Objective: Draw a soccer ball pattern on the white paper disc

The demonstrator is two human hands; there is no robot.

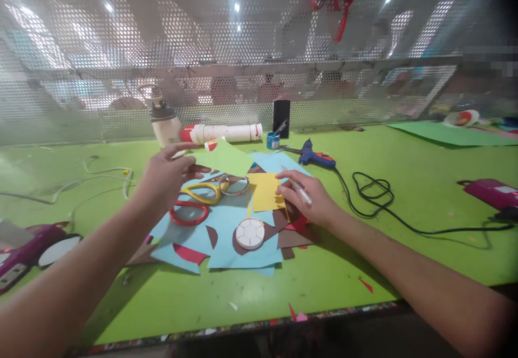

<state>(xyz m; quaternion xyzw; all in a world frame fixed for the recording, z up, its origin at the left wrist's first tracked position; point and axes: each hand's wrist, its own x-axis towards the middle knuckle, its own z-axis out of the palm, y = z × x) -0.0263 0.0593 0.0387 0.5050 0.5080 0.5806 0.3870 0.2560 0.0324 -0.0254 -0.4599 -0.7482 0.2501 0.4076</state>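
Yellow paper (263, 191) shows no clear marks beside the right hand (311, 197), which grips a pen (301, 192); between the hands, a white disc (250, 234) is already lined; left hand (168, 177) spread.

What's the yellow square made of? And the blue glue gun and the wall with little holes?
The yellow square looks like matte paper or thin card: flat and straight-edged. The blue glue gun seems to be hard plastic, with a smooth, moulded body. The wall with little holes is probably metal, grey and evenly punched, though plastic is possible.
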